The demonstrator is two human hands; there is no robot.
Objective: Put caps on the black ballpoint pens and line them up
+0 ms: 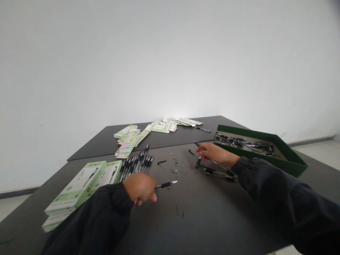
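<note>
My left hand (140, 187) is closed round a gel pen (166, 185), whose black grip and bare tip point right. Behind this hand lies a row of capped black pens (136, 161). Farther right, my right hand (216, 154) is closed on another pen (197, 143), its dark end sticking out to the upper left. A black cap-like piece (198, 162) shows just under those fingers; whether it is held or lies on the table I cannot tell. Several loose pens (219, 173) rest on the table below the right wrist.
At left, white-and-green pen boxes (77, 184) are stacked. Flattened cartons (130, 141) and more cartons (170, 124) lie farther back, near a single pen (202, 129). A green bin (289, 152) with many pens stands at right. Small black bits (162, 162) dot the grey table (202, 219).
</note>
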